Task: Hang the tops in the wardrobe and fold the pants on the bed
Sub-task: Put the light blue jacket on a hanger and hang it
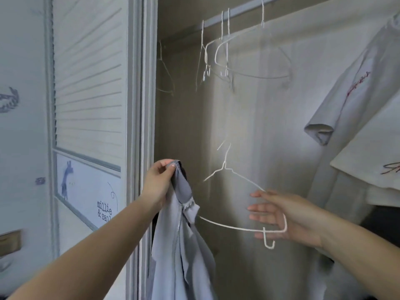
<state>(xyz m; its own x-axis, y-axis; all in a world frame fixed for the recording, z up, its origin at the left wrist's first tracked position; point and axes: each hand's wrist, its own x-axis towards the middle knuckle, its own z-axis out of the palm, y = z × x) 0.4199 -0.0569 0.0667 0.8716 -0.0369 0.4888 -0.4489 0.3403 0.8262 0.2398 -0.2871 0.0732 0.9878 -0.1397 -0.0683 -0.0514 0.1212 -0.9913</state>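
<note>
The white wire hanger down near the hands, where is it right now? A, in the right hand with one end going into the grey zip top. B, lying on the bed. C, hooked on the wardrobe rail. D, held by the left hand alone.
A: the white wire hanger rests on the straight fingers of the right hand, its far end meeting the grey zip top that the left hand pinches at the collar.

Louvred door panel (88, 83) at left; giraffe picture (65, 182) below it.
</note>
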